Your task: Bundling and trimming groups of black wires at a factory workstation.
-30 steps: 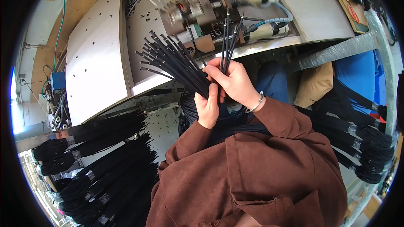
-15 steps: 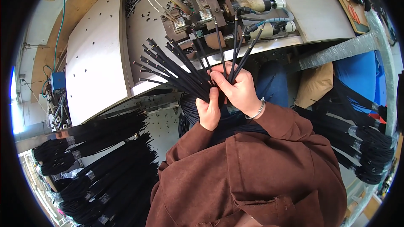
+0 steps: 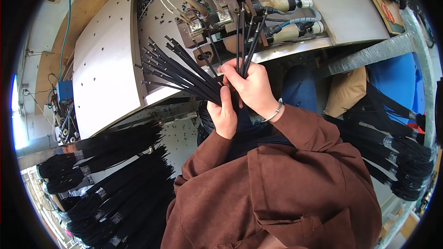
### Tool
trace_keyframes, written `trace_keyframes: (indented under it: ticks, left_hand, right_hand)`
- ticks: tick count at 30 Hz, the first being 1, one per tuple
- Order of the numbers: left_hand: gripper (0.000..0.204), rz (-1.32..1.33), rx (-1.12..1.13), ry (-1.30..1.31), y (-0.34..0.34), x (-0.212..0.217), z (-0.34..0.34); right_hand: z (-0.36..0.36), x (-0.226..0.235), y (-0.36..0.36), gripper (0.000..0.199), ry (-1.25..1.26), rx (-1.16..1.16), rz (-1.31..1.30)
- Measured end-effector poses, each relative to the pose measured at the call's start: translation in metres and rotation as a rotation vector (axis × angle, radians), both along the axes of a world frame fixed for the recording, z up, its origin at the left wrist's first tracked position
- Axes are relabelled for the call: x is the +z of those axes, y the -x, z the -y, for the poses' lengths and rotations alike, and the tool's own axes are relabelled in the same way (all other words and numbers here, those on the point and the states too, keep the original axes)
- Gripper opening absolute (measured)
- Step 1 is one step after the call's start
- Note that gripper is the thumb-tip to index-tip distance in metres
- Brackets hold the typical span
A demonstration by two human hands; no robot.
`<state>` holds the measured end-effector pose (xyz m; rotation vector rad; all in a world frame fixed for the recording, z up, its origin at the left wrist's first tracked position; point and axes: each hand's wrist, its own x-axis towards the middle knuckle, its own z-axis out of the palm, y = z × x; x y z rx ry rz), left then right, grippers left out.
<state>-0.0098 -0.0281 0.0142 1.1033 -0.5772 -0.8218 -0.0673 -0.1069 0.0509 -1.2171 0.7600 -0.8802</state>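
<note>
Both sets of cords sit just short of the machine [image 3: 233,0], on its near side. L hand [image 3: 224,116], nearest side of the machine, is closed round the main bundle [image 3: 203,84], whose tips fan out left of the machine. R hand [image 3: 251,87], also in front of it, grips a few cords [image 3: 253,47], tips up against the machine's view; can't tell if they touch it. Approx. 2 strays [image 3: 214,50] stand btwn the 2 sets, in front of the machine; R seems to pinch at least 1.

Vs. 0.5 s ago: both hands are a bit further left, the bundle's tips too, and R's cords are drawn closer tog. Prob. means the smaller set is in firmer control, w/ the 2 sets still apart & work mid-way.

Stacked bundles [image 3: 124,189] lie well left of & below the machine.
</note>
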Motion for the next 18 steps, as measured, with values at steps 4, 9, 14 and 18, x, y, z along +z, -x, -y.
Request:
trace_keyframes:
  ticks: [4, 9, 14, 18]
  left_hand:
    - [0.016, 0.011, 0.024, 0.001, 0.000, 0.000, 0.001]
    - [0.015, 0.009, 0.036, 0.008, 0.002, 0.002, 0.002]
    - [0.015, -0.015, -0.018, 0.037, 0.000, -0.002, 0.001]
    - [0.014, -0.012, -0.034, 0.018, -0.001, -0.008, -0.002]
  right_hand:
    - [0.000, 0.001, -0.001, 0.016, -0.006, 0.001, -0.001]
    - [0.001, 0.000, 0.000, 0.017, -0.029, 0.022, 0.017]
    - [0.004, 0.006, 0.006, 0.017, -0.149, 0.104, 0.028]
    - [0.007, 0.010, 0.017, 0.016, -0.143, 0.240, 0.054]
